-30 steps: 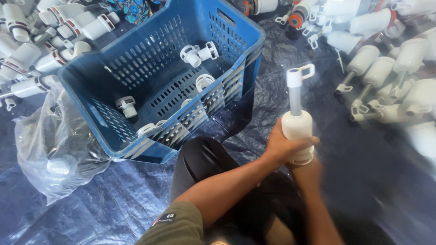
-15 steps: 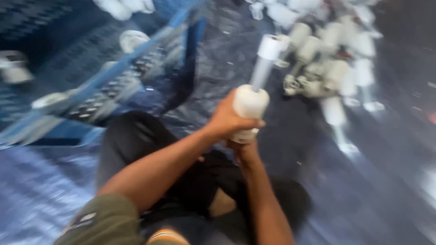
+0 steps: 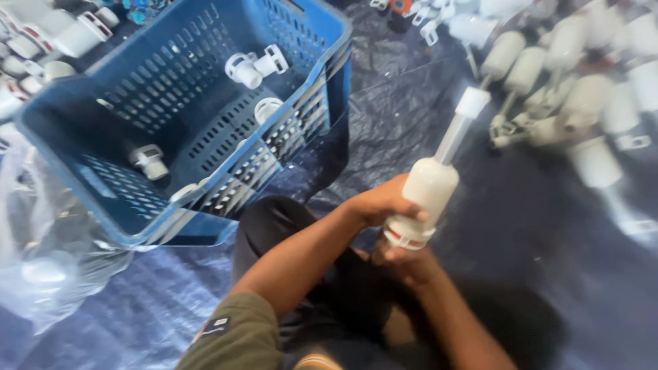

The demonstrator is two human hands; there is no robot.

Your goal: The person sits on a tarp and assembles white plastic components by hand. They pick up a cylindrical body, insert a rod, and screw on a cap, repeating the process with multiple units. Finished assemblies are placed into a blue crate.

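Note:
I hold a white plastic bottle-shaped part (image 3: 430,185) with a long clear stem and a white cap on top, tilted up to the right. My left hand (image 3: 378,203) wraps its body from the left. My right hand (image 3: 404,259) grips its base from below, where a red-and-white ring shows. Both hands are over my lap, above dark trousers.
A blue slotted plastic crate (image 3: 295,133) sits at the upper left with a few white parts (image 3: 255,66) in it. A pile of similar white parts (image 3: 569,89) lies at the upper right on dark blue sheeting. A clear plastic bag (image 3: 48,267) lies at the left.
The view swung left and back, so the crate is in full view again. The part stays in both hands, now tilted more to the right.

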